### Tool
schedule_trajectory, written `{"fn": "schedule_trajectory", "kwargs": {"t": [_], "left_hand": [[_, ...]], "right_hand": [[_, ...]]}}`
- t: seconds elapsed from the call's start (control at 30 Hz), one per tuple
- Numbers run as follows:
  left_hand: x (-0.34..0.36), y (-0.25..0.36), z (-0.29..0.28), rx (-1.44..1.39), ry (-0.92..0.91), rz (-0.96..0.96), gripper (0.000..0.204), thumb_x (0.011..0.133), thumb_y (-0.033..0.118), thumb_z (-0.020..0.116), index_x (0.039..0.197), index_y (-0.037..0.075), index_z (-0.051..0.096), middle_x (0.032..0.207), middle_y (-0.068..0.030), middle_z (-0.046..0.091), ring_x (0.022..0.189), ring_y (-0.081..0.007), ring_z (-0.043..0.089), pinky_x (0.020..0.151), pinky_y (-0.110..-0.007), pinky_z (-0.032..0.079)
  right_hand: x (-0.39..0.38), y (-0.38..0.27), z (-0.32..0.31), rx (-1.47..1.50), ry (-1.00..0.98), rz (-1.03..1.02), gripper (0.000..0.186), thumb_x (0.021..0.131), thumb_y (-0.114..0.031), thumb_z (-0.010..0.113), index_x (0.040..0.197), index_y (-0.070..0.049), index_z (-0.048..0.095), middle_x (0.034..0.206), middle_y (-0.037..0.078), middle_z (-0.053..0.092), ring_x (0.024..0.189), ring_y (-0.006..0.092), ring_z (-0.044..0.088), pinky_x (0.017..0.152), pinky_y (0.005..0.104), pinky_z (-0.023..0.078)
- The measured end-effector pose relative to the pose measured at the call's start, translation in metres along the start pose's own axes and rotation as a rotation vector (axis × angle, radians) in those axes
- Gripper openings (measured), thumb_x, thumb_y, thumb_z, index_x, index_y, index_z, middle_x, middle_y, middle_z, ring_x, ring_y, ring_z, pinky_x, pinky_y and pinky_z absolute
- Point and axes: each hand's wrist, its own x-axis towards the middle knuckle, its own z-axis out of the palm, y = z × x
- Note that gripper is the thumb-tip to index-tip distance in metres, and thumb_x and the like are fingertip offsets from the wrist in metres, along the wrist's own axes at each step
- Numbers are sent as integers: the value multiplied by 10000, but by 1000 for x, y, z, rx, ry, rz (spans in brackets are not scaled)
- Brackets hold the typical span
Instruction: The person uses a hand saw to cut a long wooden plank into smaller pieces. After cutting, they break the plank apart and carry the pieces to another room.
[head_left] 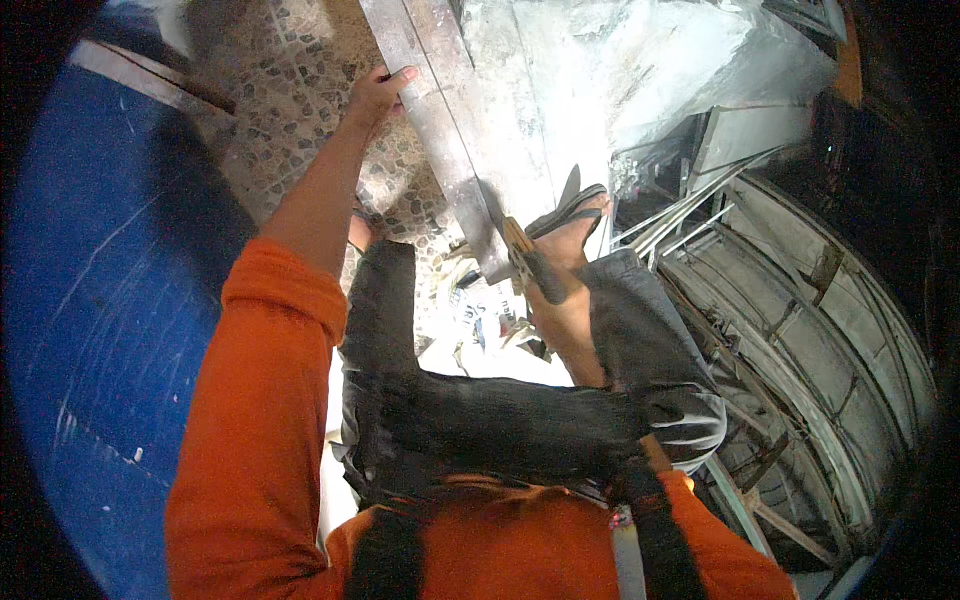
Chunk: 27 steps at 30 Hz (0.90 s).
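Orange sleeves frame a raised knee, beyond which the left hand (pixel 375 95) closes its fingers over the edge of a long metal bar (pixel 440 130) lying across the pebbled floor (pixel 290 80), seemingly steadying it, while the right hand is hidden.

We wear an orange long-sleeved shirt (pixel 270 400), dark trousers (pixel 480 420), and dark sandals (pixel 570 210); forearms bare.

orange sleeve (pixel 270 400), grey metal bar (pixel 440 130), speckled pebble floor (pixel 290 90), blue sheet (pixel 90 300)
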Motion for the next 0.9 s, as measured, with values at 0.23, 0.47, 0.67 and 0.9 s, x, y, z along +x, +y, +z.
{"fn": "schedule_trajectory", "kwargs": {"t": [0.23,0.47,0.67,0.9], "left_hand": [[-6,-5,-4,-35,131,-93,617,890,383,794,1321,2,571,1239,-143,668,1096,-275,683,954,-447,578],[-4,-4,5,-53,39,-61,590,893,381,790,1313,13,599,1250,-144,666,1095,-262,680,920,-432,584],[-17,-20,29,-81,-73,-73,651,884,405,786,1374,28,581,1324,-176,631,1210,-314,613,975,-480,526],[-17,10,38,-530,-15,-175,606,881,308,798,1359,8,575,1308,-145,656,1211,-293,620,1062,-426,470]], "right_hand": [[-158,51,-72,4,-40,15,555,926,-65,670,1463,-53,532,1226,123,700,1032,213,694,932,297,526],[-56,74,-36,-105,106,-291,426,894,-44,681,1316,-16,628,1162,114,718,991,173,680,882,300,532],[-27,65,-8,99,52,-275,467,908,-36,671,1370,-1,606,1139,101,727,946,116,643,858,275,526],[-24,3,-2,-145,10,-259,391,921,-129,681,1283,13,640,1020,167,740,902,147,684,817,318,540]]}}
